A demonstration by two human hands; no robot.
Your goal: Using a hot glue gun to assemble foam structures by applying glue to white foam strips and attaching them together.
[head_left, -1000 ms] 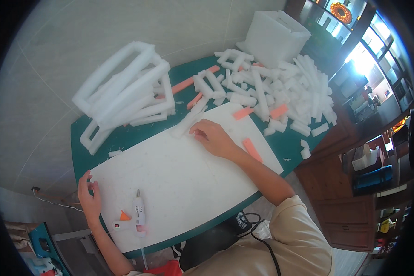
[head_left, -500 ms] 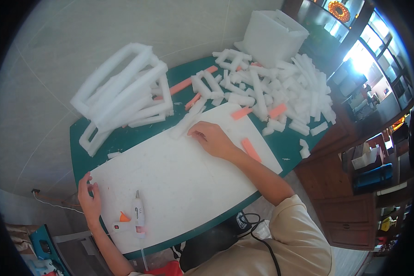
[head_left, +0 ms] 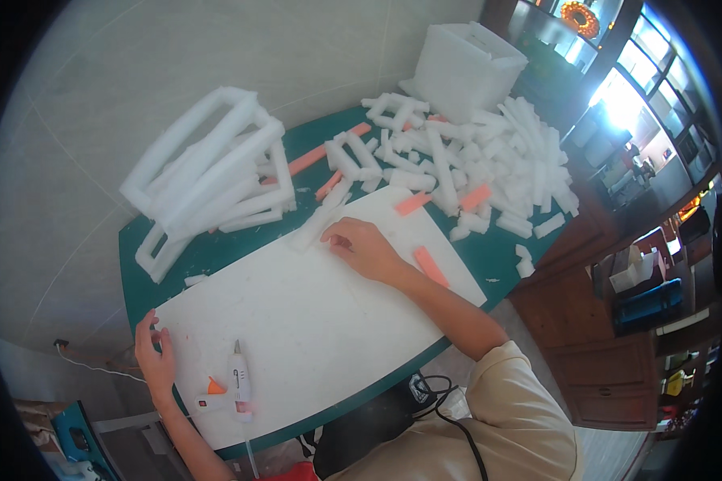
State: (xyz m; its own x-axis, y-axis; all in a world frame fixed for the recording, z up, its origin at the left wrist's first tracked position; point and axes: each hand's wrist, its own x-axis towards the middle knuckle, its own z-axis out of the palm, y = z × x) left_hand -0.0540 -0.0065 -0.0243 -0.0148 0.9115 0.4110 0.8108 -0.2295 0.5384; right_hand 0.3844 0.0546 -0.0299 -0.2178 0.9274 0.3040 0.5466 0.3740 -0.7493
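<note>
My left hand (head_left: 156, 357) rests at the left edge of a white board (head_left: 297, 321), its thumb apart from the lightly bent fingers and nothing in it. Farther along the board lies my right hand (head_left: 365, 250), loosely curled, with a gap between thumb and fingers and no object visible in it. Just beyond its fingertips is a thin, whitish foam piece (head_left: 309, 230). A white hot glue gun (head_left: 239, 381) with an orange part lies on the board to the right of my left hand.
The board lies on a green table (head_left: 208, 276). White foam frames (head_left: 208, 172) are stacked at the far left. A heap of foam strips (head_left: 489, 152) and a white foam box (head_left: 469, 72) fill the far right. Pink strips (head_left: 431, 266) lie about. Wooden cabinets (head_left: 582, 361) stand at right.
The whole view has shifted slightly. Both hands keep nearly the same places on the board, and nothing has been picked up or put down.
</note>
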